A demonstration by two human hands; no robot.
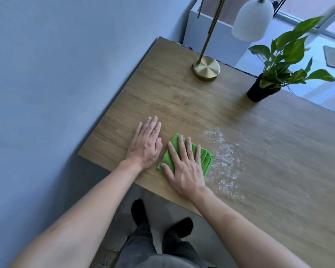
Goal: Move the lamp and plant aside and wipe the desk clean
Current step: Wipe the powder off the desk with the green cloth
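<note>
A folded green cloth (206, 157) lies on the wooden desk (182, 105) near its front edge. My right hand (184, 167) presses flat on the cloth, fingers spread. My left hand (145, 146) rests flat on the bare wood just left of the cloth and holds nothing. A streak of white powdery residue (223, 151) runs across the desk to the right of the cloth. A brass lamp (207, 68) with a white shade stands at the back of the desk. A leafy plant in a black pot (259, 90) stands at the back right edge.
A blue-grey wall (46, 93) runs along the desk's left side. Behind the desk stands a white cabinet (220, 35), with a window and pale floor beyond. Below the front edge my legs and dark socks (141, 211) show over grey floor.
</note>
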